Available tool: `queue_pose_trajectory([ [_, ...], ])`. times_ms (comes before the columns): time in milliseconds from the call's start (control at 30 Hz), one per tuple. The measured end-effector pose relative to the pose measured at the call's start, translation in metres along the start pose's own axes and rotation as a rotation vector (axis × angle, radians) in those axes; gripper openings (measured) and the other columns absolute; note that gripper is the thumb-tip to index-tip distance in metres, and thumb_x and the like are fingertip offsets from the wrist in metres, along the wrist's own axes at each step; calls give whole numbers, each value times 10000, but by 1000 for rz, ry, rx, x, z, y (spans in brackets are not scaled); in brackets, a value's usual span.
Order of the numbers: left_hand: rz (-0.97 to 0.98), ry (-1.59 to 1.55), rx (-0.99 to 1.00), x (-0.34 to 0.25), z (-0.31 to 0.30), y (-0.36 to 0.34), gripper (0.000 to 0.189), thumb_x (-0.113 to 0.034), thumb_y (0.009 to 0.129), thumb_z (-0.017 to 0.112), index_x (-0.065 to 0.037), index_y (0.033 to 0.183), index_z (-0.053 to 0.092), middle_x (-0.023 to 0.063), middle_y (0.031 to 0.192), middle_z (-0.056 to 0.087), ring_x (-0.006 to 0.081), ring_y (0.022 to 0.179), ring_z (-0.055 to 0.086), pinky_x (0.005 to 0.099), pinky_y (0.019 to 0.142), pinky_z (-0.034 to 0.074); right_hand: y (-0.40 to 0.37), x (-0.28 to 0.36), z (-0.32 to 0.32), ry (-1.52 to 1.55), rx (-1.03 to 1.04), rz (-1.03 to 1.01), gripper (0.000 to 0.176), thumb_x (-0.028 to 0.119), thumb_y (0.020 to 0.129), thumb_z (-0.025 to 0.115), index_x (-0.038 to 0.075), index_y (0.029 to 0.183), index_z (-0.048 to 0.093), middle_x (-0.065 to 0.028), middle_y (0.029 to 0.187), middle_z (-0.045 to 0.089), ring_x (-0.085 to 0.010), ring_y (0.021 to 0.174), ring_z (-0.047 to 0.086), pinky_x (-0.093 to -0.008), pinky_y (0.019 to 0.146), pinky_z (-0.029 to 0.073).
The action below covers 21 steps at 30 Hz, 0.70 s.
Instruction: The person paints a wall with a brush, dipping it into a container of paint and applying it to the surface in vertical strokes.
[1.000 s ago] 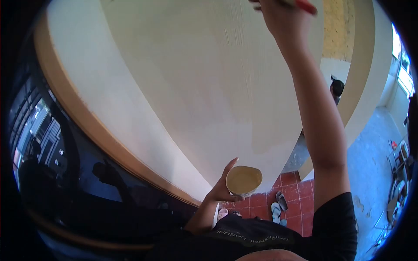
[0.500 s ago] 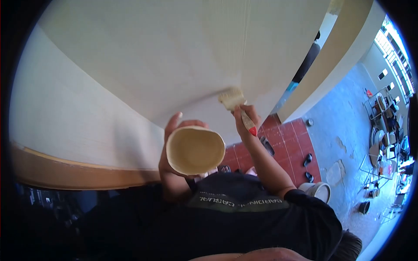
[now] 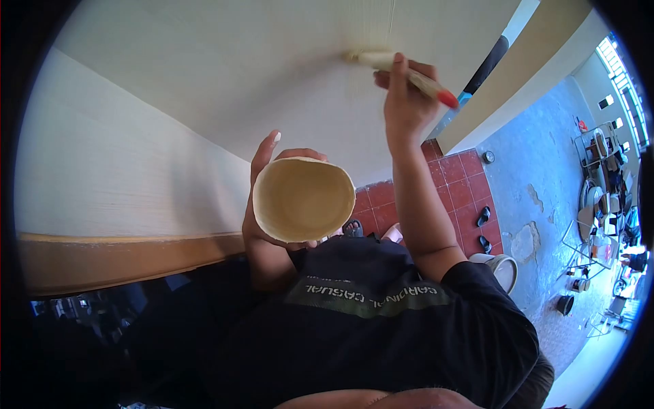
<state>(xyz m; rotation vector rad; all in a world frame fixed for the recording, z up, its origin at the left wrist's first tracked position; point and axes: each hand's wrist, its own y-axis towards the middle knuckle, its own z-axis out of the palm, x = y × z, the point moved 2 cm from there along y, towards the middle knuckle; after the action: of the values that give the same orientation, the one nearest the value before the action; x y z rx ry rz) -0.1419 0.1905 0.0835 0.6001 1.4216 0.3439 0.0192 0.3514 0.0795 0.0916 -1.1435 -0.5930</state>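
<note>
My left hand (image 3: 262,163) is closed around a paint cup (image 3: 304,201) with an uneven rim, held in front of my chest. Cream paint coats the inside of the cup. In my right hand (image 3: 409,102) is a paintbrush (image 3: 426,85) with a red handle end, gripped by its handle. The bristles point left and appear to touch the pale wall (image 3: 300,88) ahead, high above the cup. Slight motion blur covers the brush. Vertical streaks show on the wall above the bristles.
An orange-brown ledge (image 3: 136,262) runs along the left wall. Red floor tiles (image 3: 463,180) lie below, with black sandals (image 3: 484,216) on them. A white bucket (image 3: 504,273) stands right of my body. Farther right, a grey floor (image 3: 538,150) holds clutter and metal racks (image 3: 599,157). A pillar (image 3: 518,82) borders the wall.
My right hand and the paintbrush have moved up the wall, and the brush has turned so its bristles point left. The paint cup in my left hand has risen slightly.
</note>
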Motion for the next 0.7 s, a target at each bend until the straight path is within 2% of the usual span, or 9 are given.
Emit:
queue_pose_trajectory([
  [67, 13, 7, 12, 5, -4, 3, 1406, -505, 499, 909, -64, 1480, 4, 245, 1178, 520, 344, 1076, 574, 455, 894, 488, 0, 18, -2, 154, -68, -266, 199, 137, 828, 739, 12, 888, 596, -67, 641, 636, -100, 572, 630, -231, 545, 492],
  [100, 25, -18, 74, 7, -9, 2, 1399, -401, 494, 930, -75, 1483, -5, 239, 1222, 499, 328, 1100, 564, 441, 890, 493, -2, 15, -5, 152, -60, -263, 199, 137, 828, 739, 12, 888, 596, -67, 641, 636, -100, 572, 630, -231, 545, 492],
  [133, 36, -43, 138, 9, -9, 1, 1403, -298, 489, 951, -86, 1486, -13, 232, 1266, 477, 311, 1125, 554, 427, 886, 499, -5, 9, -11, 29, -54, -344, 214, 136, 810, 758, 15, 884, 598, -60, 636, 631, -97, 568, 625, -224, 542, 487],
  [233, 32, -79, 159, 16, -6, 2, 1411, -279, 474, 956, -81, 1485, -9, 231, 1265, 481, 314, 1129, 551, 436, 900, 486, -18, -27, -27, -458, 34, -576, 199, 84, 773, 775, 30, 862, 606, -62, 576, 592, -71, 510, 568, -215, 481, 442],
  [400, 21, -32, 149, 18, -10, 3, 1417, -277, 455, 957, -64, 1483, 6, 226, 1250, 498, 312, 1146, 542, 436, 914, 475, -74, -119, -79, -451, 103, -260, 163, 84, 808, 736, 29, 824, 584, -66, 569, 596, -87, 504, 585, -228, 480, 450],
  [467, 1, -2, 146, 17, -14, 2, 1420, -280, 448, 958, -59, 1482, 11, 224, 1246, 503, 311, 1152, 539, 437, 921, 471, -95, -134, -92, -385, 72, 50, 135, 94, 854, 685, 18, 845, 573, -88, 623, 634, -95, 548, 620, -237, 508, 474],
  [533, -39, 54, 39, 16, -16, 2, 1391, -487, 495, 915, -49, 1481, 36, 234, 1183, 522, 329, 1083, 575, 441, 868, 506, -103, -133, -92, -324, 64, 155, 125, 96, 872, 661, 12, 867, 568, -102, 658, 649, -104, 589, 638, -240, 536, 488],
  [567, -35, 54, 43, 15, -18, 4, 1391, -487, 495, 915, -49, 1481, 36, 234, 1183, 522, 329, 1083, 575, 441, 868, 506, -104, -135, -90, -264, 62, 260, 119, 98, 891, 637, 5, 888, 563, -115, 693, 664, -113, 630, 656, -242, 564, 502],
  [700, -73, -8, -15, 12, -17, 2, 1369, -445, 498, 920, -49, 1482, 54, 230, 1185, 521, 329, 1095, 570, 443, 883, 499, -67, -117, -59, -214, 45, 193, 136, 110, 905, 626, -6, 905, 555, -127, 743, 668, -137, 690, 668, -246, 619, 517],
])
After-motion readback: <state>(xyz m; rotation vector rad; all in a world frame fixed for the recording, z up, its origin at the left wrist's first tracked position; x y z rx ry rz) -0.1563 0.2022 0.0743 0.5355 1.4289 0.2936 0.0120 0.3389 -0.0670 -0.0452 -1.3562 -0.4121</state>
